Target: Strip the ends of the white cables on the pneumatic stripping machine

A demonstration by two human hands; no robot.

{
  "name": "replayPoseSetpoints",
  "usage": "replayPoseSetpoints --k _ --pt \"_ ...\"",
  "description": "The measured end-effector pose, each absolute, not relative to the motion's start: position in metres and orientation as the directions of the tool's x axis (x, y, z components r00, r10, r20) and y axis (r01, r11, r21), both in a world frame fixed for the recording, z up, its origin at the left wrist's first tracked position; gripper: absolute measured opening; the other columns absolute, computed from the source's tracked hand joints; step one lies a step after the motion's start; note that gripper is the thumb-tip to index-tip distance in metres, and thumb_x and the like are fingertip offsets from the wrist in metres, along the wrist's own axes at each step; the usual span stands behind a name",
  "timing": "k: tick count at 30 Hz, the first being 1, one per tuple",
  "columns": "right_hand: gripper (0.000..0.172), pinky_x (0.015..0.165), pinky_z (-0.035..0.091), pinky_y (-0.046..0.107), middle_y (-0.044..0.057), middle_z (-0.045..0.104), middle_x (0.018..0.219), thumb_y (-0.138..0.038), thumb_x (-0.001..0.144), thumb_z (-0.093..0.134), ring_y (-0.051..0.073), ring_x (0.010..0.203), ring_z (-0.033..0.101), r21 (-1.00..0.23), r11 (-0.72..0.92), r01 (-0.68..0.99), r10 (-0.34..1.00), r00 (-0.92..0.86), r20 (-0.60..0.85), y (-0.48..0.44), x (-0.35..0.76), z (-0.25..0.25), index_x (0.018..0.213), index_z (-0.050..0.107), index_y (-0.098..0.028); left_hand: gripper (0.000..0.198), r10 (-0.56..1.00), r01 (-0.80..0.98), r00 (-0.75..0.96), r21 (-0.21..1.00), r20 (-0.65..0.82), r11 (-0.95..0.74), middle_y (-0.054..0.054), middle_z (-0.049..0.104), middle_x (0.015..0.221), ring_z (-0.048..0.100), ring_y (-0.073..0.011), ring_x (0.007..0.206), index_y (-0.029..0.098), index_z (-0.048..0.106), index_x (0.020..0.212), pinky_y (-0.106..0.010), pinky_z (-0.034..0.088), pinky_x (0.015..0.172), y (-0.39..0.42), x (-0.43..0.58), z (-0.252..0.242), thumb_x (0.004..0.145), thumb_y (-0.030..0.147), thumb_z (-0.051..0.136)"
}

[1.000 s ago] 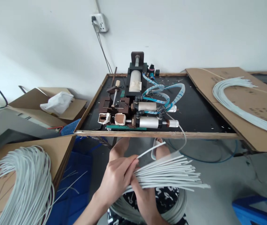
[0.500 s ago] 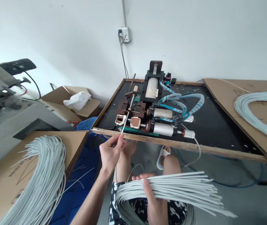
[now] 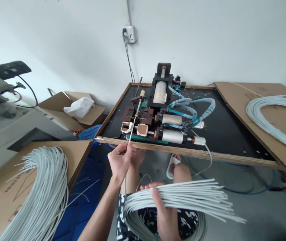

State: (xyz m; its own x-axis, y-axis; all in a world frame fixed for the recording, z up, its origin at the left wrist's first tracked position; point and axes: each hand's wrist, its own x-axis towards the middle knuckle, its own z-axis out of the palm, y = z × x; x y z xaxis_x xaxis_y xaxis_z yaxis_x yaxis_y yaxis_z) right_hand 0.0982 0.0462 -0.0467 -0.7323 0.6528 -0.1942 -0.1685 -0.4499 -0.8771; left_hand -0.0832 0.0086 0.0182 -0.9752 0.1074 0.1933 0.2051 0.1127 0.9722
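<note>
on the left, a wire coil (image 3: 47,177) rests on cardboard (image 3: 77,149). the left hand (image 3: 120,159) pinches one white wire (image 3: 131,134), running between wrapped blocks (image 3: 142,130) on the tabletop (image 3: 223,124); feeding it straight seems the step, steadiness the next need. the right hand (image 3: 166,212) grips a wire bundle (image 3: 190,196) above patterned shorts (image 3: 185,217).

Wkshp, w/ pneum. machine (image 3: 172,136) on bench (image 3: 223,124) & wire bundles (image 3: 48,180).

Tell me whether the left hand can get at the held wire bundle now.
Likely not without letting go: the left hand pinches one wire at the machine, though the way to the bundle looks free.
</note>
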Motion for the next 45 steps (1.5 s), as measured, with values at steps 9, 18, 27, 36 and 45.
replayPoseSetpoints --k 9,18,27,36,45 --pt "0.025 0.096 0.06 0.045 0.005 0.071 0.103 -0.051 0.094 0.067 0.031 0.107 0.071 -0.852 -0.497 -0.166 0.635 -0.738 -0.227 0.048 0.1 -0.048 0.099 0.071 -0.027 0.036 0.098 0.194 -0.978 0.978 0.185 0.083 -0.005 0.068 0.066 0.064 -0.0116 0.057 0.011 0.075 0.082 -0.012 0.053 0.056 0.008 -0.087 0.015 0.083 0.048 0.073" --pt "0.037 0.098 0.053 0.035 0.007 0.071 0.104 -0.056 0.098 0.062 0.023 0.101 0.069 -0.894 -0.426 -0.136 0.59 -0.791 -0.161 0.043 0.095 -0.016 0.099 0.067 -0.02 0.034 0.126 0.344 -0.938 0.916 0.324 0.206 0.0 0.063 0.06 0.058 -0.0061 0.052 0.013 0.072 0.079 -0.01 0.044 0.054 -0.001 -0.083 0.016 0.093 0.044 0.066" --pt "0.013 0.092 0.054 0.023 0.004 0.07 0.096 -0.028 0.097 0.056 0.015 0.092 0.068 -0.963 -0.198 -0.185 0.606 -0.795 0.028 0.045 0.093 -0.002 0.095 0.066 -0.019 0.027 0.89 0.804 -0.271 0.595 0.368 -0.001 0.001 0.068 0.126 0.061 -0.0081 0.122 0.024 0.068 0.126 -0.012 0.045 0.107 -0.012 -0.057 0.041 0.104 0.029 0.053" --pt "0.026 0.105 0.05 0.025 0.005 0.068 0.117 -0.028 0.092 0.058 0.018 0.113 0.065 -0.961 -0.192 -0.199 0.634 -0.773 0.034 0.047 0.089 0.002 0.115 0.063 -0.018 0.015 0.933 0.654 -0.252 0.756 0.257 -0.031 0.002 0.073 0.093 0.068 -0.0078 0.086 0.023 0.076 0.096 -0.014 0.054 0.081 -0.006 -0.033 0.067 0.1 0.028 0.062" --pt "0.037 0.094 0.056 0.03 0.008 0.071 0.106 -0.052 0.101 0.059 0.021 0.099 0.07 -0.934 -0.329 -0.136 0.631 -0.768 -0.11 0.049 0.104 -0.016 0.103 0.073 -0.017 0.032 0.288 0.186 -0.944 0.981 0.162 0.057 -0.005 0.069 0.068 0.061 -0.0083 0.053 0.014 0.079 0.085 -0.009 0.05 0.052 -0.004 -0.046 0.042 0.084 0.046 0.076"
